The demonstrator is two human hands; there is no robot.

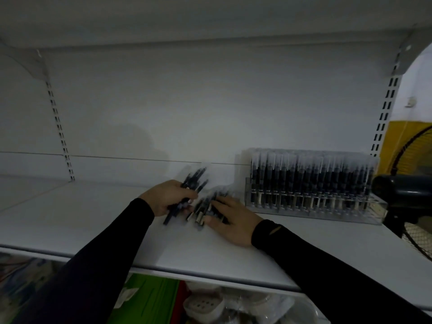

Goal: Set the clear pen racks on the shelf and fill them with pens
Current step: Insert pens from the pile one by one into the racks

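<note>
Only the head view to go on, so here's what we've got; our left hand (168,198) has its fingers curled round a bundle of pens (189,192), dark barrels fanning up and away from the fist; our right hand (230,221) lies flatter over a loose pile of pens (205,210) on the shelf (93,220), fingers fairly straight and pressing or raking rather than gripping, as far as we can tell through the blur.

Handling-wise we'd guess these pens are light, stiff and smooth, so a fistful will want to slide and splay; best to hold the bundle around the middle of the barrels, tight enough that none slip out the bottom; the clear caps look like the slippery end. The filled rack (311,195) stands just to the right of the pile, clear plastic, packed with upright pens; we reckon it's rigid but easy to shove, and top-heavy-ish when full, so we'd avoid bumping it with the right wrist.

Room: loads of open shelf to our left, back wall well behind the hands; the front edge of the shelf is near our forearms, so loose pens could roll off there. On the right a dark fan (402,190) crowds the rack's far end, not much space that way.
</note>
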